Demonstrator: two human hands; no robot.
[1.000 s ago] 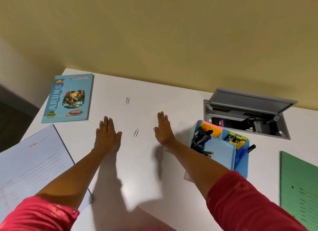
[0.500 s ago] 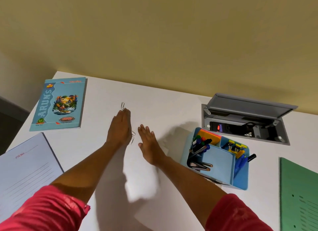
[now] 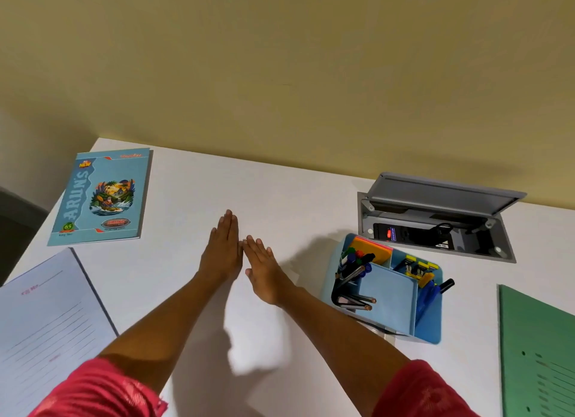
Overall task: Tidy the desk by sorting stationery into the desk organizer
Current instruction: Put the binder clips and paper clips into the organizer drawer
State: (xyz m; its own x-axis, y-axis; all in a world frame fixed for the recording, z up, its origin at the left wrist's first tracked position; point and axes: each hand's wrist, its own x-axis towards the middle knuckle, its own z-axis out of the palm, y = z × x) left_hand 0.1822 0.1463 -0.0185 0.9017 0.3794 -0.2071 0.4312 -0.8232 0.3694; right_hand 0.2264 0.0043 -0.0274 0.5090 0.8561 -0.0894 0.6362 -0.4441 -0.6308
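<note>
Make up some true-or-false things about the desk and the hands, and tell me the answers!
1. The left hand and the right hand have straight fingers. True.
2. The desk organizer stands left of both hands. False: it stands to their right.
3. The lid of the grey socket box is open. True.
4. The right hand holds a pen. False: it holds nothing; the pens stand in the desk organizer.
</note>
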